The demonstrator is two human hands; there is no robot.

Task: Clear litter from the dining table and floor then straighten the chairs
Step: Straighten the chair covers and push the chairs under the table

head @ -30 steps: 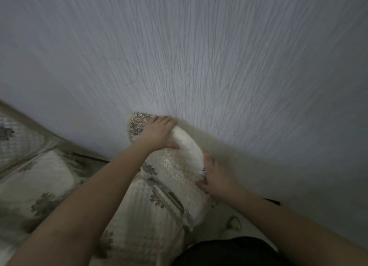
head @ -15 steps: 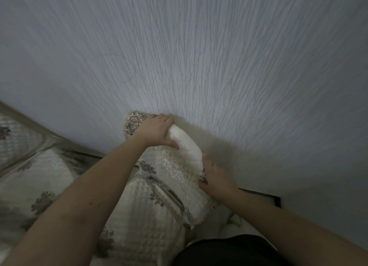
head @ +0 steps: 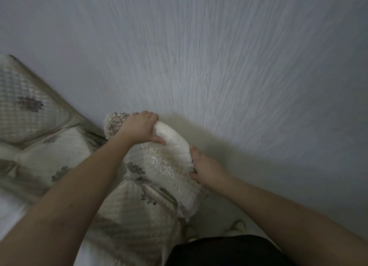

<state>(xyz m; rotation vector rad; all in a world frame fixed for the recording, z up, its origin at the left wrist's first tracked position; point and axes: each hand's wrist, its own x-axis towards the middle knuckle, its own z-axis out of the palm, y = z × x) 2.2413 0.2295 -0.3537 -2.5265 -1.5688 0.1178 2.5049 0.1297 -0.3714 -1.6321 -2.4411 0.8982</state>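
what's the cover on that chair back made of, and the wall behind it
The chair cover looks like quilted cream fabric: stitched grid, printed flowers, raised embroidery, frayed lace edge. The left hand and right hand grip its padded top. The wall seems matte textured wallpaper or plaster, with fine raised vertical ridges.

Textured wall (head: 219, 66) directly behind the quilted cover (head: 171, 146), closing off access from the rear, second quilted cushion (head: 29, 106) alongside at left, open gap beside the cover's right edge
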